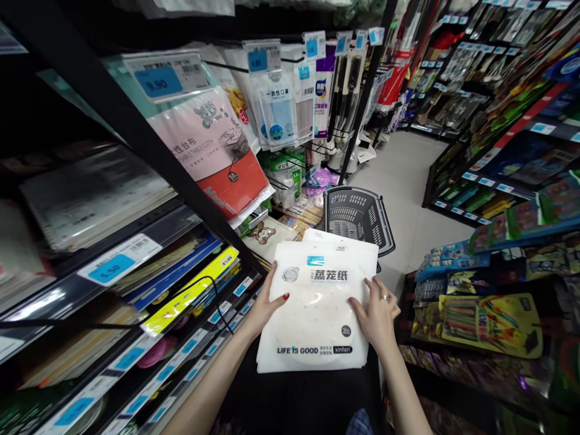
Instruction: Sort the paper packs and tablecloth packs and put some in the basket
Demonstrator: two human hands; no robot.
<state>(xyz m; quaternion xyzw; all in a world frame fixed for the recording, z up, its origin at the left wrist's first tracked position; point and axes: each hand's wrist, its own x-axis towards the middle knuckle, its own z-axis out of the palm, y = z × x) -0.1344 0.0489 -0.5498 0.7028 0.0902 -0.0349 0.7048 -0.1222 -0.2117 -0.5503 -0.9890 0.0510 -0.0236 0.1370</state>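
"Starting left, what do we see?"

"A disposable-tablecloth packet on the left, then our left hand, gripping the left edge of a stack of steamer-paper packets."

"Where's that stack?"

"Near, at centre, between our hands, with a grey shopping basket beyond it."

"Our right hand?"

"Grasping the stack's right edge, thumb on top. Farther right, a yellow snack packet."

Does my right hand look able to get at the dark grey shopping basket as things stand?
Probably not right away: your right hand is holding the edge of the steamer paper packs, and the shopping basket sits beyond them.
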